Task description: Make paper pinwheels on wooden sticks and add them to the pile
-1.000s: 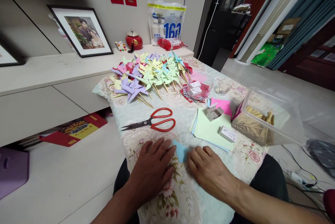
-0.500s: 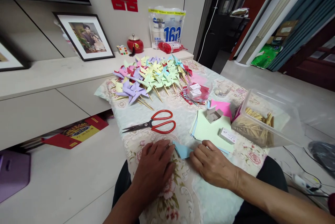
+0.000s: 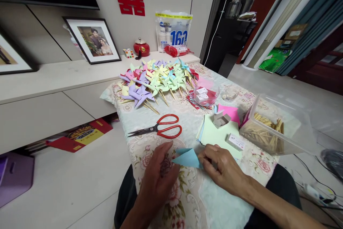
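Observation:
A piece of light blue paper, partly folded, lies on the flowered tablecloth between my hands. My right hand pinches its right end between thumb and fingers. At the paper's left tip, my left hand is spread, thumb and forefinger apart on either side of that tip. Beyond my left hand rest black scissors with red handles, blades pointing left. Past my right hand is a stack of pale green and blue paper, bearing an open small box and a closed small white box.
Paper pinwheels on sticks are heaped at the table's far end. A clear plastic bin of sticks stands at the right edge. Nearby are a clear bowl holding small boxes and pink paper. A white cabinet borders the far side.
My left hand has lifted and spread off the paper, which now shows more of its folded shape. My right hand keeps its pinch. The view has shifted slightly.

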